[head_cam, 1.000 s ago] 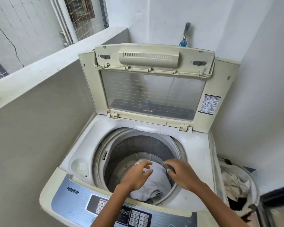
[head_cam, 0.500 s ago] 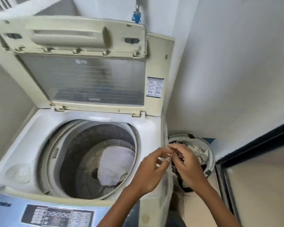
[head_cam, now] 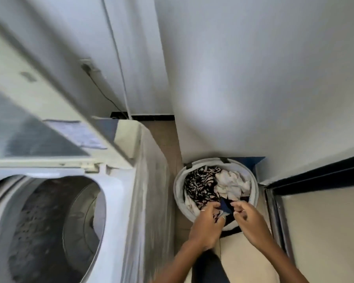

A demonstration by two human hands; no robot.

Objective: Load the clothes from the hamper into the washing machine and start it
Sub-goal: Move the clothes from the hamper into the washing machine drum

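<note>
Navy cloth (head_cam: pixel 225 206) now pinched by both hands' grip; hands moved from washer (head_cam: pixel 119 201) to hamper (head_cam: pixel 179 193).

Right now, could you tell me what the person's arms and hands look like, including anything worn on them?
Both forearms are bare, with no sleeves, watch or gloves in view. The left hand wears a thin, pale ring on one finger. The right hand shows no jewellery that I can make out. The picture is somewhat blurred, so finer marks cannot be told.
</note>
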